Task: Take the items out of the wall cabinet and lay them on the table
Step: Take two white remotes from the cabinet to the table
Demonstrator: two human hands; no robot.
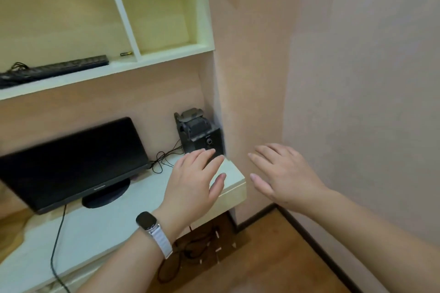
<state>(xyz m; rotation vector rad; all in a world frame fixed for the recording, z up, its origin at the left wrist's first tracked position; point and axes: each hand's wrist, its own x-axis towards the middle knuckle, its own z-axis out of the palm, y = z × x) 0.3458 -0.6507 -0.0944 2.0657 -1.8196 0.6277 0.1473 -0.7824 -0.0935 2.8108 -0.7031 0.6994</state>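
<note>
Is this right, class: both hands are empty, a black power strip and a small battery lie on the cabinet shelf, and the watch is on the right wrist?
Not quite. The head view shows the watch on the left wrist, not the right. The rest holds: the left hand and right hand are empty, and the black power strip and small battery lie on the cabinet shelf.

Looks like a home office nook in a small room. Black monitor [71,162] standing on a pale bench [100,226]; black speaker box [202,135] right of the monitor, tucked in the corner; open wall cabinet [166,54] above the monitor; plain pinkish walls, wood floor, loose cables [190,250] below.
</note>
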